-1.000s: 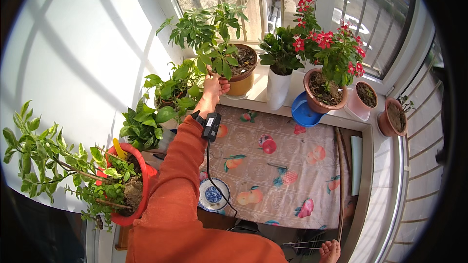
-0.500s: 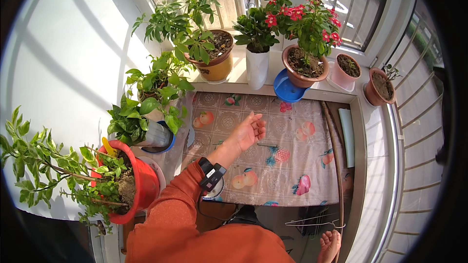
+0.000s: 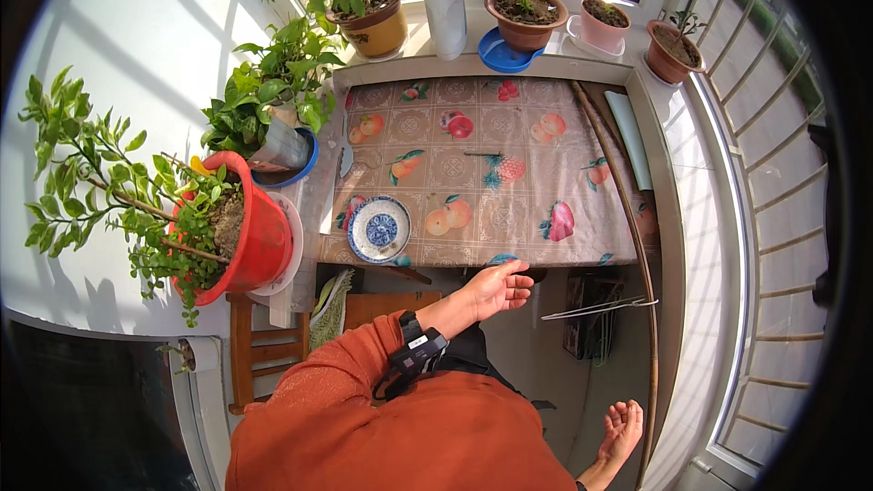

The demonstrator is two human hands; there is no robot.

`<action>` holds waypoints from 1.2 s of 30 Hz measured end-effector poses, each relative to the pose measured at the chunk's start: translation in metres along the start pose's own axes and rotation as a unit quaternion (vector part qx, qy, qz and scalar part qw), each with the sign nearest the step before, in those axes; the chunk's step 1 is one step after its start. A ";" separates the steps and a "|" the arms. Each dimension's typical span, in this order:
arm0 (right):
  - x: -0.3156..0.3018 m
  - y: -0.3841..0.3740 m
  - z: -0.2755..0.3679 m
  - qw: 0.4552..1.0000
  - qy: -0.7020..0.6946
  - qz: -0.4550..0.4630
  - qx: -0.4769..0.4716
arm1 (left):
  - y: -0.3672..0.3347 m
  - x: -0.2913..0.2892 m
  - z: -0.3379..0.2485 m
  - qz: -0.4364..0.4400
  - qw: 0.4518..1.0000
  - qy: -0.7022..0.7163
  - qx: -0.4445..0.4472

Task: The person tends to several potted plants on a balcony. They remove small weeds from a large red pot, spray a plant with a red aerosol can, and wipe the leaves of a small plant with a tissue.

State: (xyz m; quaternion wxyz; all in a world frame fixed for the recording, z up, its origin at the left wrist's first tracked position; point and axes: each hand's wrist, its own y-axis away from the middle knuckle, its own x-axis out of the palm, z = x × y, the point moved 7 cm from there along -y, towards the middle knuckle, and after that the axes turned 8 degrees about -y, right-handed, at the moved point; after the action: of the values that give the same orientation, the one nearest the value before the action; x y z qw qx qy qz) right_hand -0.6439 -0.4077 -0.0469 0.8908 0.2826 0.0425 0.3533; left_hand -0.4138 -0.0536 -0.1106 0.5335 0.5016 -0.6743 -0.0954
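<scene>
My left hand (image 3: 500,291) is just off the near edge of the fruit-patterned tablecloth (image 3: 436,164), fingers loosely stretched and holding nothing. My right hand (image 3: 622,429) is low at the right, with its fingers slightly bent, apart and empty. It is nearest to a long brown stick (image 3: 627,200) that leans along the table's right side. A wire hanger (image 3: 596,309) hangs at that stick, above my right hand. To the left of my left hand, a blue-and-white plate (image 3: 380,230) lies on the tablecloth near its front edge.
A red pot (image 3: 264,236) with a leafy plant stands at the left, beside a wooden chair (image 3: 244,355). Several potted plants line the window sill, among them a brown pot (image 3: 526,32) on a blue saucer (image 3: 500,55). A pale blue-green flat piece (image 3: 629,141) lies right of the stick.
My left hand has drawn back from above the tablecloth to its near edge, uncovering the plate. My right hand's fingers have loosened beside the stick. The view has shifted, showing more floor.
</scene>
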 end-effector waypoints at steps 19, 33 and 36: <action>-0.063 0.027 -0.007 0.999 -0.004 0.017 0.042 | 0.093 -0.301 -0.029 -0.400 0.886 0.101 0.210; 0.006 0.022 0.021 1.000 -0.008 0.005 0.015 | 0.092 -0.344 -0.071 -0.451 0.869 0.067 0.193; 0.010 0.024 0.024 1.000 -0.017 0.000 0.008 | 0.089 -0.349 -0.081 -0.436 0.874 0.077 0.199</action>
State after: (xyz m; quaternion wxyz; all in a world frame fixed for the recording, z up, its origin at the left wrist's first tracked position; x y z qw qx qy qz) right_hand -0.6439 -0.3982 -0.0128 0.8890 0.2956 0.0302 0.3484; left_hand -0.4244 0.2934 -0.2363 0.3767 0.8463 -0.3484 -0.1430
